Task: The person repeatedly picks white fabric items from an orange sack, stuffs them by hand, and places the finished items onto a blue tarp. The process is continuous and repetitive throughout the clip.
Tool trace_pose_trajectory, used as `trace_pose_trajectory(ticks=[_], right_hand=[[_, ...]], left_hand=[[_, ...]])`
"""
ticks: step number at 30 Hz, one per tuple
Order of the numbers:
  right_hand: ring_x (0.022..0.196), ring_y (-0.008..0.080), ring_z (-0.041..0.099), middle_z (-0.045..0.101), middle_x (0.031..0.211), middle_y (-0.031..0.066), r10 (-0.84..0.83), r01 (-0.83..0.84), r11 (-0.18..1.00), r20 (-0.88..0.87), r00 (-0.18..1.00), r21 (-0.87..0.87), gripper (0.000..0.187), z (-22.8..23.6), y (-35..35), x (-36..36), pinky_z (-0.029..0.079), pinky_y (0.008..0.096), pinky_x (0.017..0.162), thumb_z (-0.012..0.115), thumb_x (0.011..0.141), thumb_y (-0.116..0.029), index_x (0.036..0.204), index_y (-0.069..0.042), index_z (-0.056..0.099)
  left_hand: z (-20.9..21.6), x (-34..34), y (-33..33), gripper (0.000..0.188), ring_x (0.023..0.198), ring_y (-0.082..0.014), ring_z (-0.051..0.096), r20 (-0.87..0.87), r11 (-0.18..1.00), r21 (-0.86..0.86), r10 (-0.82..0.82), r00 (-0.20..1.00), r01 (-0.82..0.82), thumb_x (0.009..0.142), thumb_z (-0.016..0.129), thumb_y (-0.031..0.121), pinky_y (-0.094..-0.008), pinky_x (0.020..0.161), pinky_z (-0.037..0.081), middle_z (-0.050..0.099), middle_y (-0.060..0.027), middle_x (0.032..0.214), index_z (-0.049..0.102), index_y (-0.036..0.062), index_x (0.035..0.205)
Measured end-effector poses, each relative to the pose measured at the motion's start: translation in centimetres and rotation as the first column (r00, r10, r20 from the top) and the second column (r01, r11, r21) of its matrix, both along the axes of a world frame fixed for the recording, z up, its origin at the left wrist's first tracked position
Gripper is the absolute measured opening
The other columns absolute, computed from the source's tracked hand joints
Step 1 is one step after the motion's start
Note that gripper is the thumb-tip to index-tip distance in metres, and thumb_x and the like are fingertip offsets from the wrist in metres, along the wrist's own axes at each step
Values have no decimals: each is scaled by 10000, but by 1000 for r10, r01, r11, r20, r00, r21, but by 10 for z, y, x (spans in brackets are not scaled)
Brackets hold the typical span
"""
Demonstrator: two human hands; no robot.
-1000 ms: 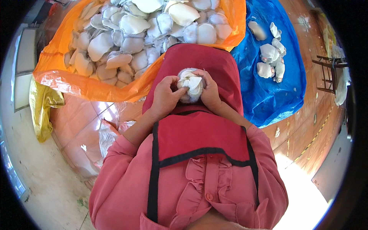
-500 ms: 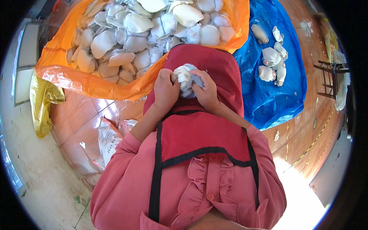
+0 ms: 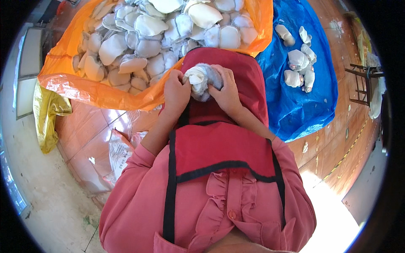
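Note:
On the dark red apron over my lap, a small fluffy piece [image 3: 201, 82] of white cloth and grey plush is held between both hands. My left hand [image 3: 175, 93] pinches the white cloth at its left edge, fingers curled. From the right, my right hand [image 3: 228, 93] grips the grey plush side, with thumb in front and fingers behind. Part of the piece is hidden by the fingers. Just beyond my hands, an orange sheet [image 3: 114, 99] bears a heap of flat, rounded white and grey plush pieces [image 3: 148, 46].
To the right lies a blue sheet [image 3: 291, 120] with several stuffed white pieces [image 3: 298, 61] on it. A yellow sack [image 3: 45, 116] rests by the left wall. A dark wooden stool [image 3: 363, 84] stands at the far right. A white printed bag [image 3: 120, 154] is on the tiled floor.
My left hand has shifted slightly left and the piece is turned and spread a little wider, showing more white cloth. My right hand has moved slightly and still grips it.

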State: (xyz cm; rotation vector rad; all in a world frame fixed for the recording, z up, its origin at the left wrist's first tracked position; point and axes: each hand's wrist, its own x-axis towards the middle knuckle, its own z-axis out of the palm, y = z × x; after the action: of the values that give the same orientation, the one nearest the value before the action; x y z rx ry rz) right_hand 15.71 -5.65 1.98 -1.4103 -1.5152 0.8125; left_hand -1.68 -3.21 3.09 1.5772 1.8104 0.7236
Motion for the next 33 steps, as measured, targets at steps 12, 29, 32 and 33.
trace_pose_trajectory(ticks=[12,29,32,33], right_hand=[[1322,330,427,499,1375,130,335,-342,938,117,935,50,563,-3,13,23,347,395,1105,700,717,-9,1255,-77,548],[1038,224,577,570,1077,124,143,-196,961,-256,956,-194,500,-23,0,9,456,342,926,690,730,-58,1178,-45,469],[1036,155,538,544,1087,75,117,-174,971,-312,943,-163,453,-37,-2,8,443,310,924,660,776,-9,1178,-62,455],[1043,127,519,533,1099,51,122,-175,974,-314,942,-145,438,-41,-3,8,436,296,929,647,797,15,1178,-71,449]], left_hand=[[7,-6,17,247,658,-143,616,395,941,-335,103,913,39,773,688,201,-302,601,490,671,-87,754,677,-22,877],[9,-3,12,399,961,-186,603,614,860,-426,46,788,282,809,703,180,-306,815,498,635,-93,1058,611,-1,1152],[24,-1,4,516,1032,-189,579,655,843,-422,29,755,334,763,696,65,-302,874,485,606,-104,1136,566,49,1262],[22,-2,5,550,1027,-190,582,658,845,-408,9,753,346,745,688,34,-302,879,483,607,-100,1137,554,60,1277]])
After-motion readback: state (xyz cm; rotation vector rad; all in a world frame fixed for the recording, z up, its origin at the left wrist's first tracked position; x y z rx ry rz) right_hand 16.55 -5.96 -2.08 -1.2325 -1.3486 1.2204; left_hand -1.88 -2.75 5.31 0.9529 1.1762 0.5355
